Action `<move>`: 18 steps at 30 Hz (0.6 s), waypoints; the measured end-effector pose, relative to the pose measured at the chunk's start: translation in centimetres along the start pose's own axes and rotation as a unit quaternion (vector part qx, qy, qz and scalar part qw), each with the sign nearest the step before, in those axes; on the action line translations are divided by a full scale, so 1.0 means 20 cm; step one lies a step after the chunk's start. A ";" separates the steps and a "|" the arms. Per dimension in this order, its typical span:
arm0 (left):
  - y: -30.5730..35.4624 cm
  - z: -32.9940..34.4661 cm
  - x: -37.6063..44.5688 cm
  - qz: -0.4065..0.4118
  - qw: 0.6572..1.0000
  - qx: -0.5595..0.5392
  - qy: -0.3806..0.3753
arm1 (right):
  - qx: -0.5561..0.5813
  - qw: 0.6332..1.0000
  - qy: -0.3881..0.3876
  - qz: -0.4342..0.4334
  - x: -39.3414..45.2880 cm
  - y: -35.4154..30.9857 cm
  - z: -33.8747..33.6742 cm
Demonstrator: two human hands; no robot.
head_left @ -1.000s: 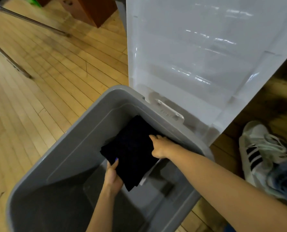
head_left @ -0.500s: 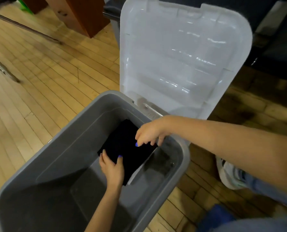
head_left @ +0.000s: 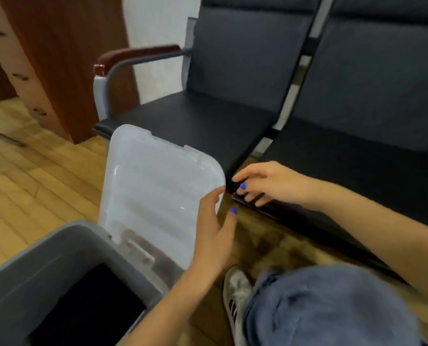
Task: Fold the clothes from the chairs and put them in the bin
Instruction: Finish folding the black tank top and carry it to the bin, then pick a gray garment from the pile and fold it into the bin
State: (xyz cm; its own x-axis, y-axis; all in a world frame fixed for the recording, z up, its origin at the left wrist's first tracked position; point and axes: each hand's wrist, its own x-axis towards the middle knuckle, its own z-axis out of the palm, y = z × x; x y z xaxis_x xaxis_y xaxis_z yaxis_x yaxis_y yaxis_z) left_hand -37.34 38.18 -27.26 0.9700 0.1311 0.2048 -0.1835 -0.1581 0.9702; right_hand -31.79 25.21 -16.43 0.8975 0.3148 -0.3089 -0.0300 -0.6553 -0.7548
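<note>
The grey bin (head_left: 58,236) stands at the lower left, with a folded black garment (head_left: 90,308) lying inside it. Its translucent lid (head_left: 155,191) stands upright, leaning against the black chair seat (head_left: 195,126). My left hand (head_left: 215,236) is at the lid's right edge with loosely spread fingers; whether it touches the lid is unclear. My right hand (head_left: 265,183) hovers with relaxed fingers over the front edge where the two seats meet, holding nothing. The second seat (head_left: 357,166) shows only black cushion.
A wooden cabinet (head_left: 58,58) stands at the back left beside the chair's red-brown armrest (head_left: 138,54). My white shoe (head_left: 235,293) and jeans-clad knee (head_left: 327,308) are at the bottom right on the wooden floor (head_left: 33,183).
Both hands let go of the black garment and came up out of the bin. The view rose to the chairs. My left hand is now by the lid, my right by the seats.
</note>
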 end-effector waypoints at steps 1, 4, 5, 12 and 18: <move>0.08 0.09 0.04 0.021 0.999 -0.004 -0.029 | 0.025 0.999 0.037 -0.009 -0.07 0.05 -0.10; 0.33 0.39 0.16 0.064 0.989 0.003 -0.134 | 0.087 0.985 0.150 -0.025 -0.27 0.22 -0.36; 0.40 0.50 0.20 0.075 0.983 0.008 -0.166 | 0.107 0.976 0.189 -0.028 -0.34 0.29 -0.44; 0.71 1.30 0.29 0.106 0.929 0.042 -0.354 | 0.252 0.852 0.457 0.043 -0.69 1.01 -0.87; 0.46 1.80 0.24 0.075 0.884 0.125 -0.445 | 0.041 0.801 0.585 0.120 -0.88 1.51 -1.06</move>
State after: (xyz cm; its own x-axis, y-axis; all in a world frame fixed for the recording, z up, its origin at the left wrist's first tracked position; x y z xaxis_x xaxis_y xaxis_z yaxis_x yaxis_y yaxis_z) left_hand -28.71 2.12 -21.96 0.7002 -0.7129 0.0386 -0.3874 -0.3340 0.8593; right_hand -39.18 -14.75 -21.55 0.6586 -0.7039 0.2659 -0.2502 -0.5381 -0.8049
